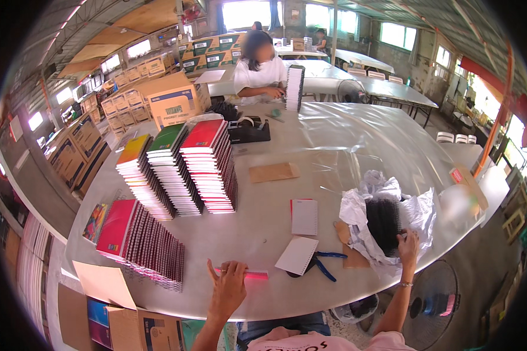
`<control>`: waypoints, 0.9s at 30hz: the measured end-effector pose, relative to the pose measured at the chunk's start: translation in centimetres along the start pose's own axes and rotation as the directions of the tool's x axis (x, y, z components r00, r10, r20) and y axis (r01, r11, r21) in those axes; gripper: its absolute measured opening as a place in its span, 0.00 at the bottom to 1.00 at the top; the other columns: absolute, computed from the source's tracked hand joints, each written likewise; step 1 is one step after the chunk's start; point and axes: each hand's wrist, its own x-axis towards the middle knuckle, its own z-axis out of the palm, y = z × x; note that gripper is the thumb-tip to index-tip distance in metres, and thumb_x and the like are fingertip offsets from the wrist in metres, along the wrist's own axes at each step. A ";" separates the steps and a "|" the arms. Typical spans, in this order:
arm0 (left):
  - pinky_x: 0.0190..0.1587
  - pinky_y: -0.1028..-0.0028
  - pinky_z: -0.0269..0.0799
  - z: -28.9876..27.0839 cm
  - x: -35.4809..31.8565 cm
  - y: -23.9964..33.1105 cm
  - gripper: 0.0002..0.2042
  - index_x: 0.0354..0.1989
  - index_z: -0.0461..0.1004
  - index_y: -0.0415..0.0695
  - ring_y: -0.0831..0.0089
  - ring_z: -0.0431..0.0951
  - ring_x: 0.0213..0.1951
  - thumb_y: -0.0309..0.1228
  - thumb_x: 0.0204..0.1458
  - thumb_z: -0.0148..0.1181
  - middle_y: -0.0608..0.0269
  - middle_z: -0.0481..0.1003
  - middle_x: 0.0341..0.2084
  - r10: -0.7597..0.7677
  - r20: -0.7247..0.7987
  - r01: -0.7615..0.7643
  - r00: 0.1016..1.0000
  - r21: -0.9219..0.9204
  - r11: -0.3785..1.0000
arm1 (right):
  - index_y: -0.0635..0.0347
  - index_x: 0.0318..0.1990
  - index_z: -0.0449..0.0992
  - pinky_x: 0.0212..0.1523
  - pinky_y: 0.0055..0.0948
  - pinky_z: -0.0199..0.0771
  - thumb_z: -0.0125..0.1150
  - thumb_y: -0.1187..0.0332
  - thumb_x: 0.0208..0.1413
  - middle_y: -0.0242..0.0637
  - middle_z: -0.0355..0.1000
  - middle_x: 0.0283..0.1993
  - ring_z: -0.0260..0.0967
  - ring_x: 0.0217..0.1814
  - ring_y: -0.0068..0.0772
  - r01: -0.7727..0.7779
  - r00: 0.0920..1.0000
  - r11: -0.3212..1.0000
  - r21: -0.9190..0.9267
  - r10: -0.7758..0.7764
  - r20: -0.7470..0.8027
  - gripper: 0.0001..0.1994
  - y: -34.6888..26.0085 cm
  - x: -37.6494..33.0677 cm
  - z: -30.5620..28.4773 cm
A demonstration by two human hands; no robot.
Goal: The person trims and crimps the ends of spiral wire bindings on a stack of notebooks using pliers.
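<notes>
My left hand (pixel 228 286) grips a pink notebook (pixel 256 275), seen nearly edge-on just above the table near its front edge. My right hand (pixel 409 245) reaches to a bundle of black binding coils (pixel 383 225), its fingers pinched at the bundle's right side. White crumpled paper (pixel 354 213) wraps around the coils. Between the hands lies a small spiral notepad (pixel 297 255) with a white page up, and blue-handled pliers (pixel 325 268) rest partly beside it. A second white notepad (pixel 304 217) with a red edge lies just beyond.
Stacks of spiral notebooks with pink (pixel 123 225), yellow, green and red covers (pixel 205 134) stand at left. Behind them are a tape dispenser (pixel 249 130) and a carton (pixel 173 105). Across the table a person (pixel 257 70) sits beside a tall notebook stack (pixel 294 88). A fan (pixel 430 298) stands at lower right.
</notes>
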 end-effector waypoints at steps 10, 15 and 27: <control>0.66 0.33 0.34 2.4 -0.4 2.2 0.23 0.37 0.73 0.50 0.58 0.63 0.56 0.49 0.38 0.74 0.60 0.63 0.47 -0.162 -0.165 0.149 0.973 -0.087 0.985 | 0.66 0.38 0.77 0.39 0.39 0.71 0.61 0.70 0.57 0.45 0.75 0.35 0.72 0.34 0.43 -0.103 0.981 0.969 0.223 0.136 -0.138 0.07 -0.9 0.5 -1.1; 0.62 0.39 0.44 2.9 0.1 2.9 0.24 0.34 0.73 0.48 0.55 0.63 0.56 0.50 0.35 0.76 0.56 0.63 0.48 -0.195 -0.228 0.158 0.954 -0.170 0.973 | 0.64 0.46 0.79 0.39 0.25 0.71 0.62 0.70 0.59 0.35 0.77 0.39 0.69 0.33 0.23 0.018 0.979 0.807 0.590 0.106 -0.175 0.10 -4.6 0.5 -4.5; 0.56 0.46 0.54 4.3 0.3 2.8 0.23 0.33 0.72 0.47 0.53 0.63 0.54 0.44 0.35 0.76 0.57 0.66 0.48 -0.197 -0.290 0.151 0.937 -0.175 0.973 | 0.60 0.64 0.62 0.47 0.22 0.70 0.69 0.82 0.45 0.27 0.68 0.33 0.67 0.40 0.21 0.087 0.988 0.218 0.972 -0.144 -0.056 0.35 -21.1 -5.1 -5.7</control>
